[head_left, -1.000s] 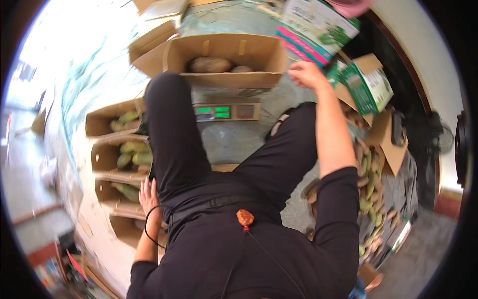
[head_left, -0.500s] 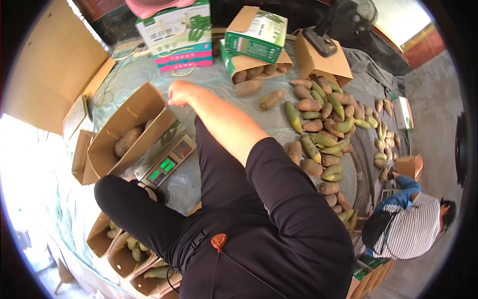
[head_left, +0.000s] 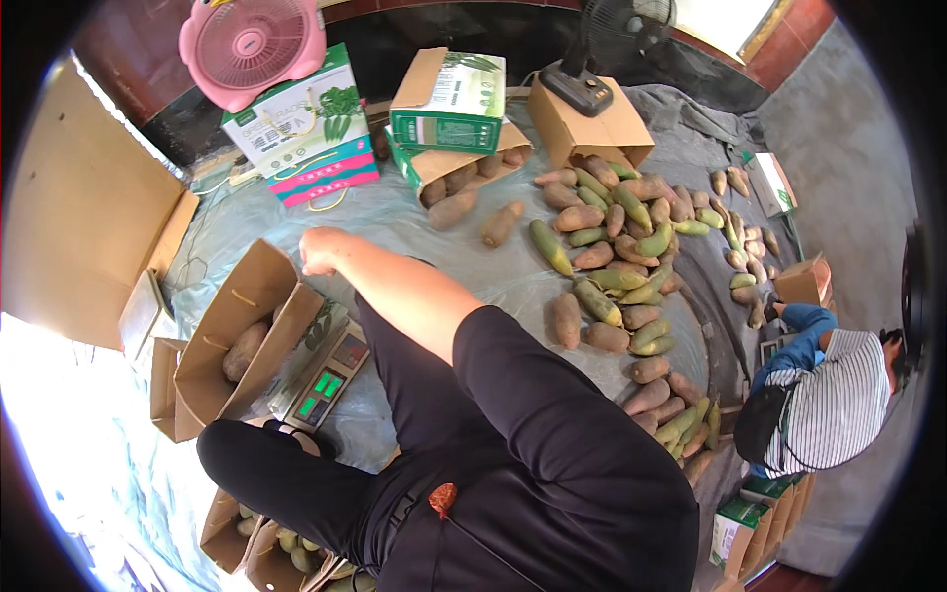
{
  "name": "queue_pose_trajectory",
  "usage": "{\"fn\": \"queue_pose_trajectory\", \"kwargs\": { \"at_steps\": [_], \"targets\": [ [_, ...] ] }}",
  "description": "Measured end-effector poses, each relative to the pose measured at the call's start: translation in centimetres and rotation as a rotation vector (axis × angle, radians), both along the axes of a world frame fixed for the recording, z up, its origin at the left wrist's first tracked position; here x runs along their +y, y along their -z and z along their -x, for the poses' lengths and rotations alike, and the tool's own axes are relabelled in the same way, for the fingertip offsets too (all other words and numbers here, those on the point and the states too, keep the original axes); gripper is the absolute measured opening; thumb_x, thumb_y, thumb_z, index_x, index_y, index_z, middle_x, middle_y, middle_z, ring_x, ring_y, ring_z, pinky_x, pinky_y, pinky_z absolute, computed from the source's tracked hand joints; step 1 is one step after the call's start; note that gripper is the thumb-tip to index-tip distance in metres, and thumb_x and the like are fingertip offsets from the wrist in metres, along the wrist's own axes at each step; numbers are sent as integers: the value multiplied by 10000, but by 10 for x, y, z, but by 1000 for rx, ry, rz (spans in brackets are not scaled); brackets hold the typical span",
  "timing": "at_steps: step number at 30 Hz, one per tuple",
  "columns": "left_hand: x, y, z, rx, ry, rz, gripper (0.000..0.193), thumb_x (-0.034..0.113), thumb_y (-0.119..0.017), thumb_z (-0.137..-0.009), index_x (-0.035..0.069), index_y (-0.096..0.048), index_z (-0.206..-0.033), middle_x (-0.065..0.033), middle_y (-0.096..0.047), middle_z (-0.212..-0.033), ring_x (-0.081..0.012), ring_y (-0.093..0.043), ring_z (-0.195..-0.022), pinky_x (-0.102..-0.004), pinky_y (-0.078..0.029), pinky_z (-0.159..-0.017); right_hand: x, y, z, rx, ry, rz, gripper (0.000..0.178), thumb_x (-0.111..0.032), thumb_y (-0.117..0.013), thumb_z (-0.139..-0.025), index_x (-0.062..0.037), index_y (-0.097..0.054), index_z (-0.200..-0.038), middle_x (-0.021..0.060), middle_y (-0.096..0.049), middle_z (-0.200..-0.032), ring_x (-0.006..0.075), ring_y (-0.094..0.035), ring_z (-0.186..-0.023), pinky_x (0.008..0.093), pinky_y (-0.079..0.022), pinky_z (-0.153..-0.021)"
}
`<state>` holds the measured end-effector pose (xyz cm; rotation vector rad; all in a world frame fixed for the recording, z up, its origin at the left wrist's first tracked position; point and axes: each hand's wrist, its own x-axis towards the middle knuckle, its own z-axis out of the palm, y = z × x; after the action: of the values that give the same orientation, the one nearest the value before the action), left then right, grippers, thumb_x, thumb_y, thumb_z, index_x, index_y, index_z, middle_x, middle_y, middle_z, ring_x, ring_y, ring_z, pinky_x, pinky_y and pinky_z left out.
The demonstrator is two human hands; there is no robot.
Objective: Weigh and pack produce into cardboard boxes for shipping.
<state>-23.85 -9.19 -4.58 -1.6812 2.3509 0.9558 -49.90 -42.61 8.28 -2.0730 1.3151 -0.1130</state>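
The right hand (head_left: pixel 321 252) hovers curled and empty over the plastic sheet (head_left: pixel 473 266), just above the open box (head_left: pixel 237 335); the fruit (head_left: pixel 245 348) inside lies well below the fingers (head_left: pixel 308 264).

A pink fan (head_left: pixel 252 44) stands far left over a white, green and pink box (head_left: pixel 301 123). Green-and-white cartons (head_left: pixel 449 99) sit beside plain brown ones (head_left: pixel 232 335). The fruits (head_left: pixel 617 257) are brown and green. The person's sleeve (head_left: pixel 552 414) is black; a co-worker's shirt (head_left: pixel 834 400) is black-and-white striped.
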Motion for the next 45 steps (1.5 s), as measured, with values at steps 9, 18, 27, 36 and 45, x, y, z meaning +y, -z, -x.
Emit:
{"fn": "queue_pose_trajectory", "kwargs": {
  "at_steps": [9, 18, 27, 36, 45],
  "targets": [
    [2, -31, -21, -69, -144, -118, 439, 180, -485, -883, 15, -438, -1287, -144, -448, -1311, -293, -410, -1203, -414, -330, -989, -6, 15, 2, -96, -18, 17, 172, -212, -632, -748, -66, -683, -825, 74, -653, -628, 184, -640, -558, 347, -508, -578],
    [32, -42, -25, -83, -303, -343, 412, 174, -497, -886, 10, -463, -1263, -139, -479, -1279, -284, -451, -1164, -408, -375, -951, -8, 2, -5, -191, 32, -41, 159, -217, -643, -736, -77, -682, -798, 78, -652, -642, 192, -635, -572, 346, -508, -595],
    [92, -49, -20, -11, -559, -571, 386, 167, -510, -889, 5, -489, -1240, -135, -510, -1247, -275, -492, -1125, -402, -421, -913, -7, 1, -16, -284, 63, -168, 234, -229, -668, -769, -60, -682, -930, 81, -670, -703, 170, -634, -558, 322, -512, -598],
    [146, -59, -11, 121, -780, -777, 361, 161, -523, -892, 1, -514, -1216, -130, -541, -1216, -265, -533, -1086, -396, -466, -875, -1, -13, -13, -271, 62, -264, 256, -199, -653, -789, -47, -633, -994, 46, -660, -746, 118, -580, -540, 282, -465, -499],
    [246, -80, 11, 343, -1118, -961, 337, 155, -535, -895, -4, -539, -1192, -126, -572, -1184, -256, -573, -1047, -390, -512, -836, -3, -13, -7, -243, 146, -224, 259, -246, -645, -817, -105, -632, -1033, 10, -639, -774, 93, -558, -571, 228, -409, -452]
  ]
}}
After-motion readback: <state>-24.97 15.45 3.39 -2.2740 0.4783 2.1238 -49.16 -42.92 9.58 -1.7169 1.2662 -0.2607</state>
